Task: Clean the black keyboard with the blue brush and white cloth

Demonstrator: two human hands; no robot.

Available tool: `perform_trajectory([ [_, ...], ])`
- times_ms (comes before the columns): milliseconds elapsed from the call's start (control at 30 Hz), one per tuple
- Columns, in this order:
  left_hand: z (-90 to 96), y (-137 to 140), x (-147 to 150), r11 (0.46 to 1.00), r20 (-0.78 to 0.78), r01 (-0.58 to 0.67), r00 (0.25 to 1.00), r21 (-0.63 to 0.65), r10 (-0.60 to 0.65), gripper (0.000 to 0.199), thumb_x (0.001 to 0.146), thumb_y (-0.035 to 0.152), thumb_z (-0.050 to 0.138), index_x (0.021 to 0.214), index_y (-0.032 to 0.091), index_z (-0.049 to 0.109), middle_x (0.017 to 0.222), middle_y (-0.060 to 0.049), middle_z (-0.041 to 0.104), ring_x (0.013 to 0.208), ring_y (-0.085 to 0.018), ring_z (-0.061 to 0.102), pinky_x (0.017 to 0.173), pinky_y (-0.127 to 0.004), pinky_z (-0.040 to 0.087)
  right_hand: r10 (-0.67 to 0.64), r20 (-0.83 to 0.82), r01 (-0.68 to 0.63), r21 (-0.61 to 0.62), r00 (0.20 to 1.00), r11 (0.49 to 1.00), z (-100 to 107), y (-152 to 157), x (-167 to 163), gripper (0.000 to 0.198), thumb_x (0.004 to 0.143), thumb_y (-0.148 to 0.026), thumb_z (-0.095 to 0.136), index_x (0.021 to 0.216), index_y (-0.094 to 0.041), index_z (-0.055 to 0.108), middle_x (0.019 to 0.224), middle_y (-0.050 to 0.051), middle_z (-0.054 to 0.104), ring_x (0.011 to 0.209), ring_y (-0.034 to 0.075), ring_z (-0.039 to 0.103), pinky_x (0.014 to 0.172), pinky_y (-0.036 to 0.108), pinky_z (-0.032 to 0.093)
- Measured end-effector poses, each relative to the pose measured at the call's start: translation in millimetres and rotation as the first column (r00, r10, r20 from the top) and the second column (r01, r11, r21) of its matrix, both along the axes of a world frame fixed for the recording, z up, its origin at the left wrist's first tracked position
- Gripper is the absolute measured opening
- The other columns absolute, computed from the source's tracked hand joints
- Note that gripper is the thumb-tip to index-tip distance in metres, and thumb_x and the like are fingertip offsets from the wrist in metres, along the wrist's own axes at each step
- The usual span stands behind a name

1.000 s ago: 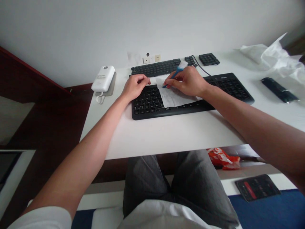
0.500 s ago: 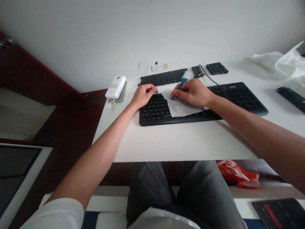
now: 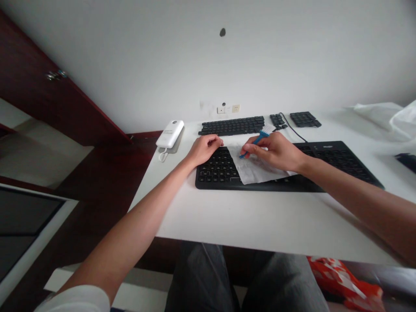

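Observation:
A black keyboard (image 3: 216, 171) with its keycaps off lies along the front of the white desk. Loosely curled, my left hand (image 3: 205, 148) rests at its back left corner; I see nothing in the fingers. My right hand (image 3: 276, 151) pinches a blue brush (image 3: 260, 138) like a pen. Its wide white bristles point up and back, while its narrow blue end meets a thin white wipe (image 3: 251, 172). This wipe lies over the middle of the keyboard, partly hidden under my right hand.
Behind the keyboard lie removed black keycaps in blocks (image 3: 234, 125), plus a number-pad block (image 3: 304, 119). A white power bank (image 3: 170, 134) with a short cable lies at left. White plastic (image 3: 380, 116) sits at right. Wall sockets (image 3: 228, 109) are behind; an orange bag (image 3: 347, 281) is below the desk.
The view has tilted up, so everything sits lower in it. The brush leans further over in my right hand. My left hand stays at the keyboard's corner.

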State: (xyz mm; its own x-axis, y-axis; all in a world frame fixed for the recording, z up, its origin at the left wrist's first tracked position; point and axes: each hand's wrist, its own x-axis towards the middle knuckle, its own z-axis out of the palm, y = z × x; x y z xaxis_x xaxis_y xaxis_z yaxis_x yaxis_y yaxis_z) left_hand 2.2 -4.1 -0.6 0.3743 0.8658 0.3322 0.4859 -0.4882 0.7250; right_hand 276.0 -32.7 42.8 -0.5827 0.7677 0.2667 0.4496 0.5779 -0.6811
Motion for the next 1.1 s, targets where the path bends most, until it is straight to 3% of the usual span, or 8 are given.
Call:
perform_trajectory([
  [200, -2.3, 1.5, 0.0, 1.000, 0.010, -0.001, 1.000, -0.015, 0.001, 0.034, 0.104, 0.045, 0.056, 0.088, 0.020, 0.072, 0.093, -0.003, 0.073, 0.089, -0.021, 0.066, 0.085, -0.033, 0.047, -0.020, -0.097, 0.027, 0.075, 0.995, 0.997, -5.9, -7.9, 17.9, 0.049, 0.103, -0.058, 0.054, 0.079, -0.022, 0.078, 0.084, 0.007, 0.078, 0.076, 0.024, 0.072, 0.072, 0.036, 0.053],
  [367, -0.8, 1.1, 0.9, 0.999, -0.034, -0.020, 0.999, -0.035, 0.018, 0.036, 0.104, 0.047, 0.055, 0.090, 0.019, 0.072, 0.095, -0.005, 0.073, 0.091, -0.022, 0.067, 0.088, -0.034, 0.049, 0.095, -0.039, -0.092, 0.058, 0.995, 0.994, -13.6, -21.9, 19.2, 0.044, 0.104, -0.054, 0.053, 0.085, -0.023, 0.078, 0.090, 0.006, 0.080, 0.079, 0.024, 0.074, 0.073, 0.035, 0.054],
  [567, -0.6, 1.6, 0.8, 1.000, -0.025, -0.011, 1.000, -0.029, 0.010, 0.033, 0.104, 0.044, 0.055, 0.089, 0.020, 0.072, 0.094, -0.004, 0.073, 0.089, -0.021, 0.066, 0.086, -0.033, 0.048, 0.053, 0.032, -0.052, -0.036, 0.998, 0.998, -17.8, -27.1, 12.6, 0.045, 0.104, -0.053, 0.053, 0.085, -0.022, 0.079, 0.089, 0.004, 0.081, 0.061, 0.018, 0.067, 0.055, 0.031, 0.047],
  [733, 0.4, 0.4, 0.6, 0.999, -0.028, -0.014, 1.000, -0.030, 0.013, 0.033, 0.103, 0.044, 0.056, 0.089, 0.019, 0.072, 0.093, -0.004, 0.073, 0.089, -0.021, 0.066, 0.086, -0.033, 0.048, -0.058, -0.011, 0.057, -0.087, 0.998, 0.995, -16.6, -44.9, 4.3, 0.044, 0.104, -0.052, 0.054, 0.086, -0.023, 0.081, 0.080, 0.004, 0.079, 0.058, 0.018, 0.066, 0.051, 0.031, 0.046],
  [833, 1.1, 0.0, 0.7, 0.999, -0.022, -0.013, 1.000, -0.034, 0.012, 0.033, 0.103, 0.044, 0.056, 0.089, 0.019, 0.073, 0.094, -0.004, 0.073, 0.089, -0.021, 0.066, 0.085, -0.033, 0.048, -0.094, -0.007, 0.094, -0.032, 0.996, 0.995, -14.5, -49.2, 2.5, 0.044, 0.105, -0.050, 0.052, 0.086, -0.022, 0.080, 0.083, 0.005, 0.080, 0.061, 0.019, 0.069, 0.055, 0.032, 0.048],
  [1000, 1.0, -0.1, 1.1, 0.999, -0.019, -0.012, 1.000, -0.039, 0.011, 0.033, 0.103, 0.045, 0.056, 0.090, 0.020, 0.073, 0.094, -0.004, 0.073, 0.089, -0.022, 0.066, 0.085, -0.034, 0.048, 0.064, 0.028, -0.065, 0.069, 0.998, 0.995, -15.3, -42.1, 4.0, 0.041, 0.106, -0.048, 0.051, 0.087, -0.025, 0.080, 0.090, 0.005, 0.081, 0.060, 0.019, 0.068, 0.055, 0.033, 0.047],
  [1100, 0.3, -0.2, 1.2, 0.999, -0.013, -0.014, 1.000, -0.036, 0.013, 0.032, 0.103, 0.044, 0.056, 0.090, 0.020, 0.073, 0.093, -0.004, 0.073, 0.089, -0.022, 0.066, 0.086, -0.033, 0.048, 0.067, 0.044, -0.071, 0.094, 0.997, 0.993, -17.7, -40.7, 4.0, 0.039, 0.105, -0.048, 0.052, 0.087, -0.028, 0.080, 0.085, 0.004, 0.081, 0.063, 0.021, 0.071, 0.056, 0.033, 0.048],
])
